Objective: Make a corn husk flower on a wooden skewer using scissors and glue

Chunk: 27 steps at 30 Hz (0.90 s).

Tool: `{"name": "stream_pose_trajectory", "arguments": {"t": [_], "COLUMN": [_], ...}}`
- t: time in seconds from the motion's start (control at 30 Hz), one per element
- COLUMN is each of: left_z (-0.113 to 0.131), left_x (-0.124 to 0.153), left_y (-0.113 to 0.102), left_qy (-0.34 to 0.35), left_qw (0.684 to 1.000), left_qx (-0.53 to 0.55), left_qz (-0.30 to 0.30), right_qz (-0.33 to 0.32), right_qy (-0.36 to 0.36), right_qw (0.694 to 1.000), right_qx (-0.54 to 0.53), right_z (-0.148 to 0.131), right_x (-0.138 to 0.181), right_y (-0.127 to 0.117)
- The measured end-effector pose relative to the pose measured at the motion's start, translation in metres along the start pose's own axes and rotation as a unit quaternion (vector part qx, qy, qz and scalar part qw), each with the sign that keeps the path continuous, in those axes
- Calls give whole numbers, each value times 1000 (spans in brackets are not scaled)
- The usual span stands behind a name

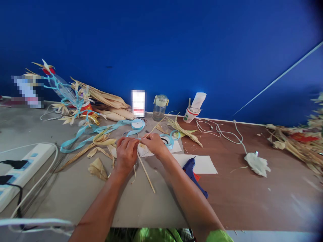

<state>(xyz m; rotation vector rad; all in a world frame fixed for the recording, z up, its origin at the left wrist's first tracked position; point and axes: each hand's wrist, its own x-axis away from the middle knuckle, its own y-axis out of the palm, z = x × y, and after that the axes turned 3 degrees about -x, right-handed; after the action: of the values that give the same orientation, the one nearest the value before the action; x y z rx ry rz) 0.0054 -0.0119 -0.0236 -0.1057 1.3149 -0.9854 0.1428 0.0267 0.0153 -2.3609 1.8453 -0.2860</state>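
Note:
My left hand (126, 153) and my right hand (153, 144) meet fingertip to fingertip above the desk, both closed in a pinch. A thin pale strip of corn husk (157, 123) sticks up from the right fingers. Below the left fingertips a slim wooden stick (146, 173) slants down toward me; its upper end is hidden at the fingers. Exactly what the left fingers pinch is hidden. Just behind the hands stands a roll of light blue ribbon (137, 124). Another ribbon roll (166, 140) lies beside my right hand, on white paper (175, 147).
A blue glue gun (191, 171) lies right of my right forearm. Dried husks (101, 151) are scattered left. Behind are a glass jar (160, 107), a paper cup (190, 115) and a blue-wrapped branch with husk flowers (78, 101). A power strip (30, 168) with cables sits left.

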Motion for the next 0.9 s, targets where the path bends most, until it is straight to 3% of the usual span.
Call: {"name": "stream_pose_trajectory", "arguments": {"t": [0.1,0.2,0.27,0.4,0.53,0.67,0.73,0.9], "left_z": [0,2,5,11,12,10,10,14], "left_x": [-1,-3,-5,-6,-5,-3,-4,-6], "left_y": [0,1,2,2,6,12,11,5], "left_qy": [-18,-97,-184,-322,-363,-388,-387,-310], "left_qw": [1000,990,964,881,845,806,808,898], "left_qx": [15,98,184,329,362,426,422,292], "left_qz": [-12,-33,-60,-111,-149,-139,-135,-113], "right_qz": [-1,-4,-5,2,-7,-24,-19,-9], "right_qy": [9,14,12,-3,-16,-19,-23,-22], "right_qw": [1000,1000,1000,999,995,992,991,992], "right_qx": [-1,2,11,51,94,119,131,122], "right_z": [0,-1,-2,-6,-11,-13,-12,-10], "right_x": [0,0,0,2,4,5,5,3], "right_y": [0,-2,-3,-5,-5,-3,-3,-4]}}
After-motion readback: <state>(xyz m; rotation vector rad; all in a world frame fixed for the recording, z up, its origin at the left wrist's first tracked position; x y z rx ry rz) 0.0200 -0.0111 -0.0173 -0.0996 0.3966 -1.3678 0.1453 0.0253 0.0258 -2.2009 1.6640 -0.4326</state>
